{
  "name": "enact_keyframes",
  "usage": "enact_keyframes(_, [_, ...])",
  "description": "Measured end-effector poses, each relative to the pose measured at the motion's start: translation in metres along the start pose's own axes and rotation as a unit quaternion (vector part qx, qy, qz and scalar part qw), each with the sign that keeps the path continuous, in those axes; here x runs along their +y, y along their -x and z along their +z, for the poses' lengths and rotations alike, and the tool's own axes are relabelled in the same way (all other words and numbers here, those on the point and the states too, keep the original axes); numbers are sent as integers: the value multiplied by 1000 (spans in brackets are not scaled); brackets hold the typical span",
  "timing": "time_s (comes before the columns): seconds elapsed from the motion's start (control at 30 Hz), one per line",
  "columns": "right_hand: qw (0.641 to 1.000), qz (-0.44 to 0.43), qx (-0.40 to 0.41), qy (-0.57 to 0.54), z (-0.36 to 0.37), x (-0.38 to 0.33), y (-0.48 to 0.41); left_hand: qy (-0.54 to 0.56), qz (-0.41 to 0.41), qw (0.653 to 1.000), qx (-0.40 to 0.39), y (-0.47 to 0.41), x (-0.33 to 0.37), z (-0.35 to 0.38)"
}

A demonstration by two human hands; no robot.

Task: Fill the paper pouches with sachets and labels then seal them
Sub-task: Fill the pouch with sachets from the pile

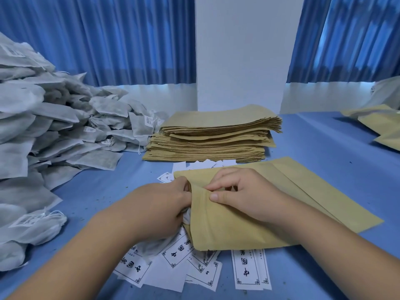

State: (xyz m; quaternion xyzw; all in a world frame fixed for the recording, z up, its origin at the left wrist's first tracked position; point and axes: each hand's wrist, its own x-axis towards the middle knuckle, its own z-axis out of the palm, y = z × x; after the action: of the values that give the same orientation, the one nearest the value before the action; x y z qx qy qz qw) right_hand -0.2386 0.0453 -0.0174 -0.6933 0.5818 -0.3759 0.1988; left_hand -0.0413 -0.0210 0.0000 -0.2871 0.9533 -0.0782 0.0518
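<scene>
Sachet (186, 215) sits in the left hand (160, 204) grip; right hand (244, 191) pinches the pouch (238, 231) at its mouth.

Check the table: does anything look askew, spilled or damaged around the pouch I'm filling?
Nothing looks damaged. The labels lie scattered and overlapping at odd angles, some under the pouch that the right hand pinches open. The stack of empty pouches is staggered, its upper part shifted from the lower. Dark specks dot the table.

Single head-worn wide-angle view, looking forward and down at close range onto the blue table (313, 152), forearms entering from the bottom of the frame, curtains (97, 40) across the top.
</scene>
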Motion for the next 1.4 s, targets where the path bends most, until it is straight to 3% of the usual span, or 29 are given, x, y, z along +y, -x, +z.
enact_keyframes(0.17, [1000,-19,9,9,3,-2,1,-2,5,1000,-4,0,1,-3])
enact_keyframes(0.33, [992,-62,110,-10,-6,-11,-1,-4,-2,1000,14,-1,5,-3])
enact_keyframes(0.43, [989,-78,118,-38,-3,-15,1,6,10,999,32,-2,4,-4])
enact_keyframes(0.57, [990,-72,109,-59,8,-16,-1,144,21,985,88,0,-6,-6])
enact_keyframes(0.8, [978,6,146,-147,13,-7,2,371,-18,912,173,2,-2,-19])
enact_keyframes(0.87, [973,28,145,-178,18,-7,2,343,-7,921,184,3,-1,-22])
enact_keyframes(0.97, [970,56,128,-198,21,-8,1,112,15,976,186,3,3,-24])
enact_keyframes(1.07, [962,85,125,-226,21,-9,2,-20,28,982,186,6,9,-27])
enact_keyframes(1.23, [962,91,115,-230,22,-7,2,-57,75,982,162,5,17,-28])
enact_keyframes(1.4, [964,95,112,-220,23,-8,2,-30,29,987,154,1,21,-24])
